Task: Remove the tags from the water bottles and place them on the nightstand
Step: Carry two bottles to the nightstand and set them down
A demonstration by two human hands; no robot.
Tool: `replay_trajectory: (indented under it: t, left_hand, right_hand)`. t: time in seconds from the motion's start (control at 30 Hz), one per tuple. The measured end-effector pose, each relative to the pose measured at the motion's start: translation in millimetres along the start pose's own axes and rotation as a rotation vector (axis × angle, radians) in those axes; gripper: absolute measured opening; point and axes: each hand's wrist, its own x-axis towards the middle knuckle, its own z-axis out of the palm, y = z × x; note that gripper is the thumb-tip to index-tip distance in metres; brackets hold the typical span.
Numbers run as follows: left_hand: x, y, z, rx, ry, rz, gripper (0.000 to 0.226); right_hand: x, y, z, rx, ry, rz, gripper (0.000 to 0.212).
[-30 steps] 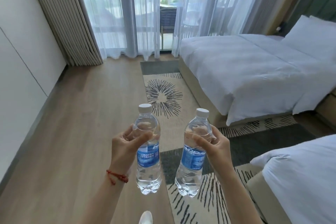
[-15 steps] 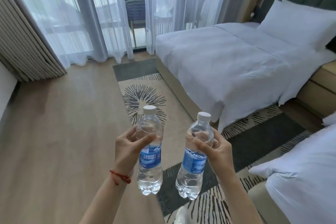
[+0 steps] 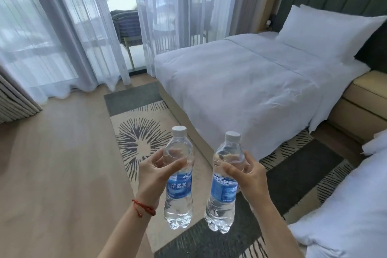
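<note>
I hold two clear water bottles upright in front of me, above the floor. My left hand [image 3: 154, 170] grips the left bottle [image 3: 178, 197] around its upper body; it has a white cap and a blue label. My right hand [image 3: 248, 174] grips the right bottle [image 3: 222, 199] the same way, also white-capped with a blue label. The bottles hang side by side without touching. A beige nightstand [image 3: 364, 102] stands at the right, between the two beds.
A white-made bed [image 3: 251, 90] with a pillow [image 3: 326, 29] fills the right middle. A second bed's corner [image 3: 345, 216] is at the lower right. A patterned rug [image 3: 142, 142] lies on the wooden floor. Sheer curtains [image 3: 73, 27] cover the balcony door.
My view has swung to the right, bringing the headboard and nightstand into sight. Both hands keep their hold on the bottles in much the same pose.
</note>
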Motion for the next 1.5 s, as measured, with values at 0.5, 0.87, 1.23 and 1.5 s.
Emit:
replay_trajectory:
  t: [0.5, 0.87, 1.23, 1.5]
  left_hand:
    - [170, -28, 147, 0.029, -0.472, -0.122, 0.046]
    - [259, -46, 251, 0.072, -0.799, -0.137, 0.051]
    - [284, -90, 402, 0.074, -0.954, -0.159, 0.047]
    - [298, -109, 547, 0.114, -0.947, -0.106, 0.043]
  right_hand:
    - [96, 5, -96, -0.156, 0.523, -0.058, 0.041]
    - [134, 3, -153, -0.164, 0.913, -0.041, 0.037]
    - [173, 9, -278, -0.284, 1.091, -0.009, 0.027]
    - [214, 10, -413, -0.345, 1.089, 0.019, 0.025]
